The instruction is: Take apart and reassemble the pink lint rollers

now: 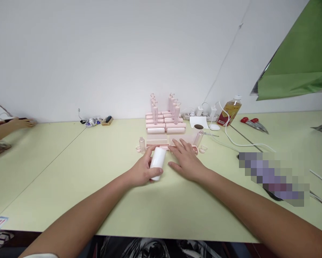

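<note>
My left hand (145, 171) is closed around a white roll (158, 163), which leans a little to the right just above the table. To its right, my right hand (186, 161) has its fingers spread, palm down, with nothing seen in them. Its fingertips reach over an open pink case (157, 139); whether they touch it I cannot tell. A clear pink handle (142, 144) stands left of the case, and another handle (199, 137) stands at its right. Small pink pieces (203, 149) lie beside them.
Behind, pink cases with white rolls (175, 130) are stacked, with several pink handles (176, 114) upright on them. At right are a drink bottle (230, 110), white cables (243, 145) and red-capped tubes (254, 123). Another person's hand (22, 123) is far left.
</note>
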Available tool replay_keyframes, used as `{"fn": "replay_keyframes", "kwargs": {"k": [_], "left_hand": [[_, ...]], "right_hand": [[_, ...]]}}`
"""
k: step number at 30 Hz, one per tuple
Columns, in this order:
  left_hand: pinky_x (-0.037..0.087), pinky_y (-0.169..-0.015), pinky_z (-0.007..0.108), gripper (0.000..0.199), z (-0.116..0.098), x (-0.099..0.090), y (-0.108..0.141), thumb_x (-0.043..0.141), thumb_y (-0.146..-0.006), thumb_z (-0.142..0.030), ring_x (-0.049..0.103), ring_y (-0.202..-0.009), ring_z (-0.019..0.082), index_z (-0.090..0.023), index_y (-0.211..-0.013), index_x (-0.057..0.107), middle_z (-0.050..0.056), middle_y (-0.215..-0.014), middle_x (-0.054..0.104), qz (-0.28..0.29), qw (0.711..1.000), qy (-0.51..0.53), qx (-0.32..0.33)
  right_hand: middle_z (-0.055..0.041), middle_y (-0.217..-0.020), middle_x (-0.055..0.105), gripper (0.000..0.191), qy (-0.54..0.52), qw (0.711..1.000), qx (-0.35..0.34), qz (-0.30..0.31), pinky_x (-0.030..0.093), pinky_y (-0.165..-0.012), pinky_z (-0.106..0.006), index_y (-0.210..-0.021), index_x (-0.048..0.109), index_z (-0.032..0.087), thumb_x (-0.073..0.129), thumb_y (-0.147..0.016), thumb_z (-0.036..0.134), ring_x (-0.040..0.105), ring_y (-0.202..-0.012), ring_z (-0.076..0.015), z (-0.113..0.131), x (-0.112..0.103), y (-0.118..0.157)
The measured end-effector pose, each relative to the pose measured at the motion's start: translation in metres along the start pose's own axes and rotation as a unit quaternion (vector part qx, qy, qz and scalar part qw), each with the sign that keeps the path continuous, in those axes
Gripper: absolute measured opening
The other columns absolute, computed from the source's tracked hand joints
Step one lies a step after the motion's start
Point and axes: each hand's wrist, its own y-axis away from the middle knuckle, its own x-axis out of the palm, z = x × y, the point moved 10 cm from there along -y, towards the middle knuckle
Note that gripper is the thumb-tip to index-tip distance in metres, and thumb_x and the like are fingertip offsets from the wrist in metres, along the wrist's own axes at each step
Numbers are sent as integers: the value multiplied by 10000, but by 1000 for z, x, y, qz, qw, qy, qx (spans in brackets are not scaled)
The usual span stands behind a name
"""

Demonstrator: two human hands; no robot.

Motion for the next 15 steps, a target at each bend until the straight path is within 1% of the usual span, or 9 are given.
{"fn": "replay_keyframes", "kwargs": {"k": [3,6,8,10,12,15], "left_hand": [[431,-431,201,764,4,1,-1,609,-779,-248,481,-534,76,-360,-1411,195,-26,-868,473,10,1000,-13,-7],[428,-444,210,825,12,4,-2,622,-774,-256,502,-579,101,-336,-1445,147,-6,-894,493,31,997,-60,-32],[426,-465,218,837,16,6,-2,639,-764,-262,518,-629,127,-315,-1452,165,2,-894,504,48,993,-98,-40],[430,-500,229,818,16,9,-2,651,-754,-261,527,-676,145,-297,-1443,212,10,-905,516,59,990,-127,-31],[436,-540,240,793,13,10,-2,655,-748,-260,533,-712,154,-285,-1430,251,18,-929,526,63,988,-142,-16],[439,-570,250,815,9,10,-1,657,-740,-261,532,-725,158,-272,-1438,237,24,-940,531,65,987,-144,-1]], "right_hand": [[-152,-1589,172,656,8,1000,23,11,145,-1116,-627,-1476,346,168,451,-913,488,87,-1441,-411,-2,3,-3],[-172,-1578,193,628,12,999,31,4,121,-1111,-640,-1443,400,154,453,-913,489,81,-1438,-423,-2,0,-5],[-170,-1562,241,558,8,1000,17,-3,109,-1108,-646,-1368,490,152,457,-914,475,87,-1435,-425,3,-2,-5],[-148,-1536,312,480,-2,1000,-12,-5,95,-1110,-646,-1291,552,164,461,-914,447,107,-1433,-415,10,-4,-4],[-131,-1511,367,468,-12,999,-35,-7,78,-1111,-649,-1293,548,174,459,-915,436,131,-1428,-405,15,-4,-3],[-128,-1496,399,537,-20,999,-40,-11,52,-1100,-669,-1368,486,172,445,-920,464,150,-1417,-415,15,-6,-2]]}}
